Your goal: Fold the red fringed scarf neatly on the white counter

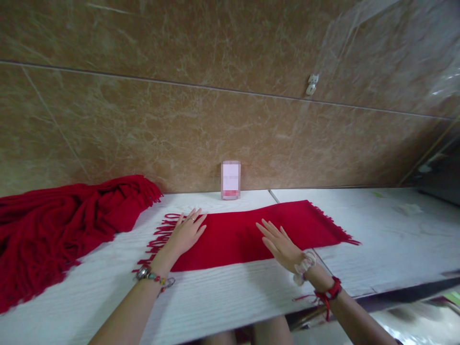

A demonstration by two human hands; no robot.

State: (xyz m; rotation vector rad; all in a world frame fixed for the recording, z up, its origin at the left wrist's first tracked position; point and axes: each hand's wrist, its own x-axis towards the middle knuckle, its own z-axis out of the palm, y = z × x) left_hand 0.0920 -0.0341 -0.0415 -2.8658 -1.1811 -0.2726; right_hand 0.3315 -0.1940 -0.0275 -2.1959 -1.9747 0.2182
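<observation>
A red fringed scarf [233, 237] lies spread in a long flat strip on the white tabletop, its fringes at the left and right ends. My left hand [186, 235] rests palm down near its left end, fingers stretched out, a ring on one finger. Over the right half, my right hand [279, 242] is also flat with fingers extended, on or just above the cloth. Neither hand grips anything. Beaded bracelets circle my left wrist; a pale scrunchie and a red band are on my right.
A heap of crumpled red fringed cloth [89, 215] covers the table's left side. A phone-like device [230, 179], its screen blurred, leans against the brown marbled wall [179, 129]. A small white hook [312, 84] is fixed to the wall. A seam crosses the white table [388, 239].
</observation>
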